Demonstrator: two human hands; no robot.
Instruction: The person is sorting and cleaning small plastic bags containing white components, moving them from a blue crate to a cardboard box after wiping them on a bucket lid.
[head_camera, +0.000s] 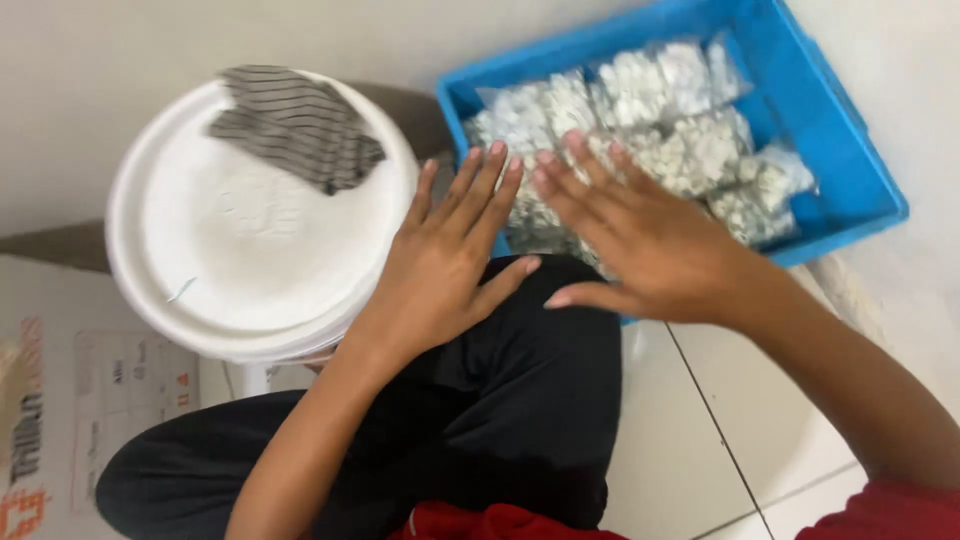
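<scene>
Seen from the head camera, the person's left hand (445, 265) and right hand (635, 235) are both flat and open, fingers spread, gripping nothing. Their fingertips nearly meet at about 12 o'clock from the person's lap. The right hand hovers over the near corner of a bright blue rectangular plastic crate (850, 140), which lies at 1 o'clock on the white tiled floor (700, 440). Whether its palm touches the contents cannot be told — the frame is blurred there. The crate holds a tight layer of clear plastic bags of small white pieces (690, 140), and the right fingertips lie over the nearest of them. The left hand sits between the crate and a round white plastic bucket lid (230, 260) at 10 o'clock, its wrist just beside the lid's rim. A grey striped cloth (295, 125) lies crumpled on the lid's far edge. Beneath both hands is the person's knee in black trousers (520, 400) — a printed cardboard box (60, 400) is at 8 o'clock.
</scene>
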